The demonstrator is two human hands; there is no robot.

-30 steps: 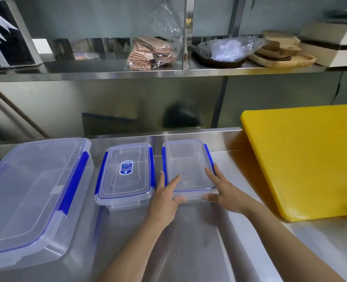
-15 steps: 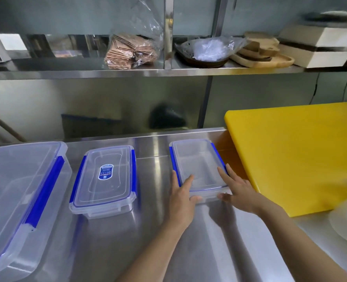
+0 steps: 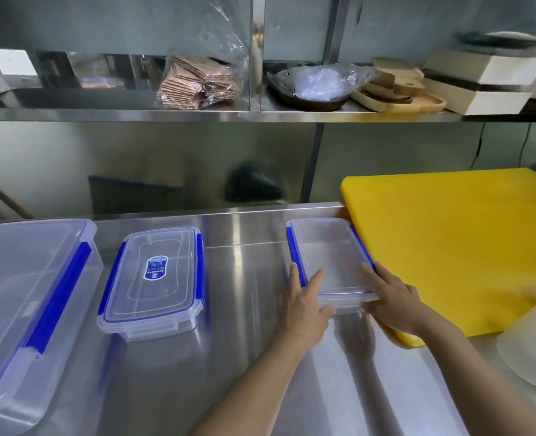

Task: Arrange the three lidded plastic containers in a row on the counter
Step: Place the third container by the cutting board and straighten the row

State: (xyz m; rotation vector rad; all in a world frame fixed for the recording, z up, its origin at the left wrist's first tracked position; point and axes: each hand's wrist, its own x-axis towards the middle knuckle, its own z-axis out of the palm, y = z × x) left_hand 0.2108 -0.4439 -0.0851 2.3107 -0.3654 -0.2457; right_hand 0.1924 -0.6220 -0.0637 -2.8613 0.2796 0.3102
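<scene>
Three clear lidded containers with blue clips stand on the steel counter. The large container fills the left edge. A medium container with a blue label sits right of it. The small container lies farther right, its right side against the yellow cutting board. My left hand grips its near left corner, fingers on the lid. My right hand holds its near right corner.
A thick yellow cutting board covers the counter's right side. A translucent white tub sits at the right edge. The shelf above carries a bag of brown packets, a wrapped bowl, wooden boards and white boxes.
Both hands have slid the small container to the right, away from the medium container and up against the yellow board. A wide gap now separates the two.
</scene>
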